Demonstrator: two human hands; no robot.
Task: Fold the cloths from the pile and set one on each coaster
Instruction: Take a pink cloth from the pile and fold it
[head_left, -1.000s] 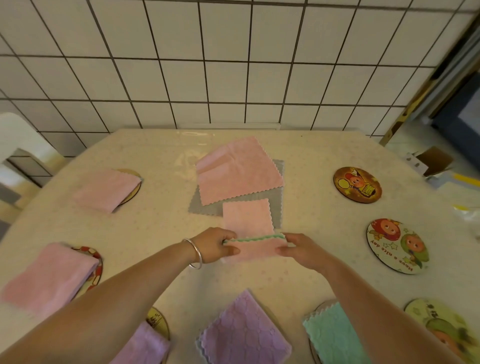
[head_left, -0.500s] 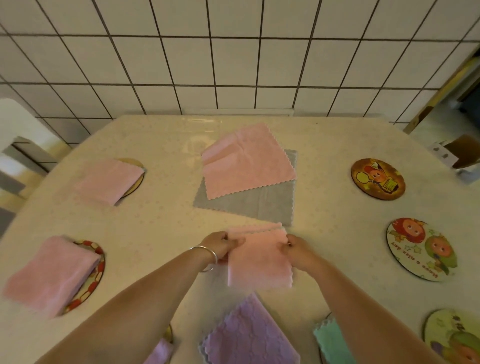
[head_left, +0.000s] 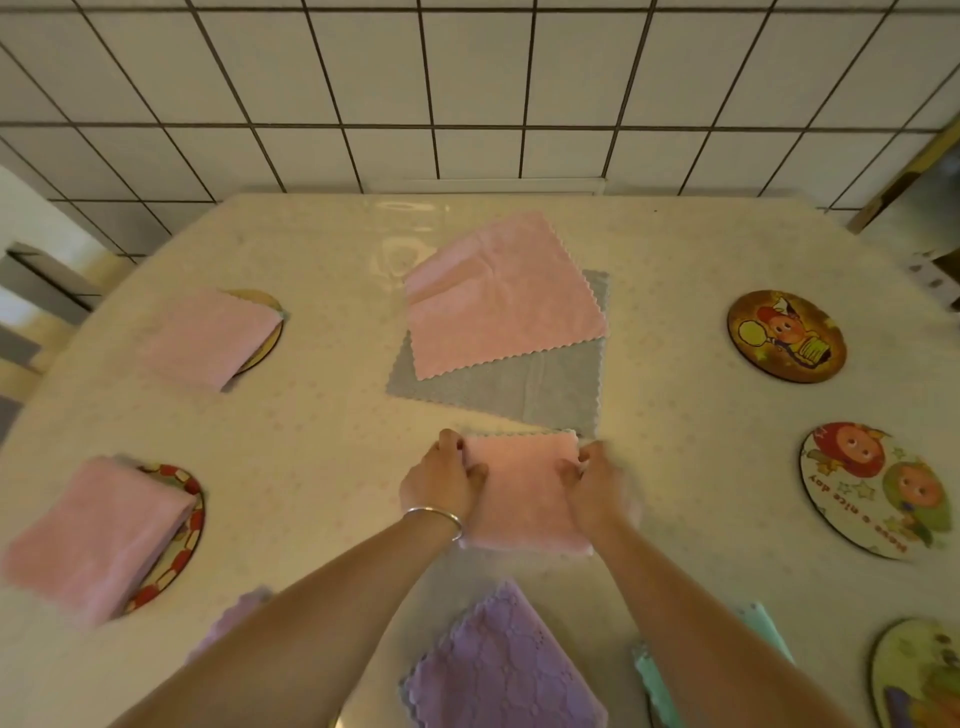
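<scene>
Both hands (head_left: 519, 483) pinch the pink cloth's (head_left: 522, 499) side edges.

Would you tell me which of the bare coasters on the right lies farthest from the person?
The brown round coaster, nearest the tiled wall; the other two bare ones lie closer to the person.

Looked like a home kitchen or dining corner: white tiled wall (head_left: 467, 88) right behind a table (head_left: 322, 431) under a glossy speckled cover, cartoon coasters (head_left: 786, 335) laid around it (very kid-friendly), white chair (head_left: 31, 291) at left.
</scene>
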